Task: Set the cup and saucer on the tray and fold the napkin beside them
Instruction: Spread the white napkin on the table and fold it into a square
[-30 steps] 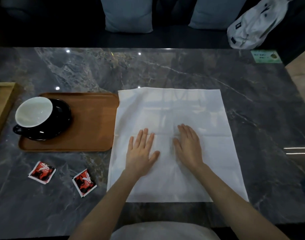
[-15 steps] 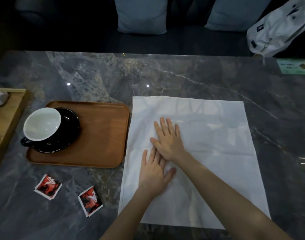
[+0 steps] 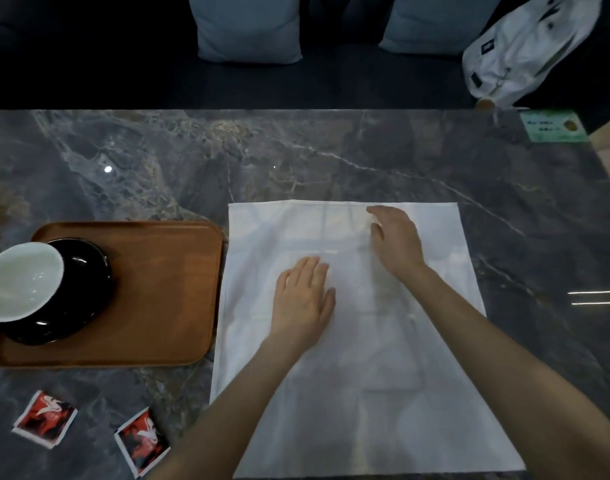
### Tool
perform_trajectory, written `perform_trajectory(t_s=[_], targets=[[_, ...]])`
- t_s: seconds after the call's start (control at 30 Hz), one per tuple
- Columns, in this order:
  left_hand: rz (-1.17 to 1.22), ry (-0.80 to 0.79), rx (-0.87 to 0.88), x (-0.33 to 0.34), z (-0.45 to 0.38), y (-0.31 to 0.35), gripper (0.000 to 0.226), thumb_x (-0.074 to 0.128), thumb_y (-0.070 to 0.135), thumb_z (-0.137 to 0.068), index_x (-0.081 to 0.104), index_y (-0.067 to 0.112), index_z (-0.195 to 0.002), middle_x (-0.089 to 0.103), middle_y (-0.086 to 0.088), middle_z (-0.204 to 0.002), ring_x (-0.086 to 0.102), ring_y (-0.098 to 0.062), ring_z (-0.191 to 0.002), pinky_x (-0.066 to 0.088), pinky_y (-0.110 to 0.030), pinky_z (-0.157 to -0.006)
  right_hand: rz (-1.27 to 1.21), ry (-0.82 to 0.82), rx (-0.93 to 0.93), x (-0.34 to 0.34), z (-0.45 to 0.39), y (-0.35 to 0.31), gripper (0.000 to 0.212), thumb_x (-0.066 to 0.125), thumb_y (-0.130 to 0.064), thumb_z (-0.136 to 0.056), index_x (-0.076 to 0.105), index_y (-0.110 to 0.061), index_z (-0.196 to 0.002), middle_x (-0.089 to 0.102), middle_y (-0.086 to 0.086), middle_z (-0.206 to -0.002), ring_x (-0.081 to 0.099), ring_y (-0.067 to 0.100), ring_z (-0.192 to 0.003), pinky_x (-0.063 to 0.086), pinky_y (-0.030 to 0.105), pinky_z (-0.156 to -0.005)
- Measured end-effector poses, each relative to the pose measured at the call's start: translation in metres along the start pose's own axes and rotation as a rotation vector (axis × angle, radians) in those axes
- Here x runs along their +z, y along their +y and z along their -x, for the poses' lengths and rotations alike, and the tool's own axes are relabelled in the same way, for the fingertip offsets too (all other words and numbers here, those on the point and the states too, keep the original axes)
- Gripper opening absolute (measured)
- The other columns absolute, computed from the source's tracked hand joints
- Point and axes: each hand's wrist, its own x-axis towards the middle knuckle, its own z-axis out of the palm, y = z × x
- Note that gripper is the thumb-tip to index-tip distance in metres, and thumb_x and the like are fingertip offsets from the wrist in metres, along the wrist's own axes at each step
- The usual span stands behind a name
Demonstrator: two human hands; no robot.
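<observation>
Well to the left of both hands, the black-and-white cup (image 3: pixel 21 280) sat on its black saucer (image 3: pixel 85 271) at the left end of the wooden tray (image 3: pixel 158 289), so that half of the task looked done. Two red sachets (image 3: pixel 45 424) lay on the marble counter (image 3: pixel 158 168) nearer the person, left of the left forearm.

The white napkin (image 3: pixel 383 393) lay spread flat just right of the tray, its left edge almost touching the tray's rim. The left hand (image 3: pixel 302 299) pressed palm-down on it, fingers straight, near its middle. The right hand (image 3: pixel 395 240) reached farther away to the far edge; its fingers bent down onto the cloth, but whether they pinched the hem could not be told.

To fold cleanly, the left hand would best pin the cloth while the right drew the far edge toward the near one, matching corners before creasing. Thin cloth on polished stone would probably slide if unpinned.
</observation>
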Motion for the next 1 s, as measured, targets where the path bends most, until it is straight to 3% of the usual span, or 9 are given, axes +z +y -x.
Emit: perform_trajectory(t_s=[0.17,0.23,0.33,0.5,0.67,0.77,0.83,0.9,1.0], targets=[[-0.045,-0.229,0.075,0.014,-0.035,0.007,0.064,0.018,0.043,-0.088,0.033,0.013,-0.141,0.03,-0.007,-0.151,0.027,-0.026,-0.14,0.024,-0.046,-0.111,0.223,-0.242,-0.025,-0.003,-0.013,0.016,0.064,0.046,-0.028,-0.093,0.014,-0.012,-0.147,0.013,0.008,-0.157,0.008,0.022,-0.145,0.006,0.039,-0.117],[-0.058,-0.257,0.062,0.022,-0.036,0.005,0.064,0.018,0.045,-0.088,0.029,0.013,-0.143,0.026,-0.007,-0.153,0.024,-0.026,-0.141,0.019,-0.047,-0.112,0.245,-0.294,-0.02,-0.001,-0.016,0.018,0.069,0.047,-0.032,-0.092,0.01,-0.014,-0.147,0.013,0.007,-0.157,0.009,0.023,-0.145,0.004,0.041,-0.117],[-0.132,-0.231,0.053,0.03,-0.033,0.003,0.059,0.029,0.044,-0.088,0.04,0.013,-0.137,0.041,-0.008,-0.145,0.039,-0.026,-0.133,0.031,-0.05,-0.106,0.24,-0.309,-0.032,-0.005,-0.026,0.019,0.075,0.056,-0.036,-0.086,0.017,-0.015,-0.146,0.022,0.012,-0.153,0.02,0.03,-0.14,0.013,0.042,-0.116],[-0.133,-0.222,0.045,0.028,-0.034,0.006,0.059,0.028,0.044,-0.089,0.038,0.015,-0.139,0.039,-0.006,-0.147,0.037,-0.025,-0.135,0.028,-0.045,-0.109,0.261,-0.354,-0.042,-0.014,-0.042,0.01,0.063,0.067,-0.033,-0.076,0.041,-0.016,-0.131,0.037,0.013,-0.136,0.033,0.032,-0.126,0.034,0.04,-0.102],[-0.091,-0.333,0.049,0.021,-0.037,0.006,0.07,0.006,0.052,-0.086,0.01,0.019,-0.147,0.005,0.0,-0.157,0.002,-0.019,-0.145,0.0,-0.039,-0.116,0.44,-0.397,-0.123,-0.017,-0.045,-0.003,0.037,0.064,-0.027,-0.078,0.055,-0.015,-0.113,0.046,0.012,-0.127,0.038,0.03,-0.121,0.028,0.04,-0.104],[-0.123,-0.397,0.036,0.004,-0.049,0.011,0.061,0.028,0.046,-0.093,0.014,0.018,-0.146,0.005,0.0,-0.158,0.007,-0.019,-0.144,0.012,-0.039,-0.115,0.459,-0.393,-0.207,-0.021,-0.04,-0.015,0.021,0.055,-0.011,-0.081,0.062,-0.012,-0.101,0.062,0.012,-0.111,0.055,0.03,-0.105,0.038,0.033,-0.085],[-0.148,-0.385,0.018,-0.012,-0.061,0.017,0.054,0.041,0.04,-0.092,0.029,0.015,-0.139,0.026,-0.005,-0.151,0.028,-0.023,-0.135,0.028,-0.037,-0.103,0.43,-0.394,-0.235,-0.02,-0.031,-0.019,0.018,0.052,-0.007,-0.081,0.061,-0.01,-0.096,0.065,0.015,-0.106,0.059,0.034,-0.101,0.038,0.032,-0.074],[-0.097,-0.241,-0.018,-0.026,-0.067,0.021,0.046,0.05,0.033,-0.089,0.039,0.011,-0.128,0.043,-0.008,-0.134,0.042,-0.026,-0.119,0.034,-0.035,-0.092,0.417,-0.375,-0.278,-0.019,-0.017,-0.019,0.011,0.052,-0.01,-0.082,0.058,-0.011,-0.092,0.065,0.015,-0.104,0.06,0.035,-0.098,0.036,0.031,-0.068],[-0.134,-0.014,0.103,-0.038,-0.066,0.024,0.063,0.069,0.027,-0.077,0.042,0.008,-0.131,0.044,-0.015,-0.138,0.042,-0.032,-0.125,0.036,-0.04,-0.1,0.423,-0.329,-0.317,-0.017,0.002,-0.015,0.015,0.048,-0.017,-0.09,0.055,-0.013,-0.103,0.066,0.012,-0.105,0.062,0.03,-0.093,0.041,0.032,-0.07]])
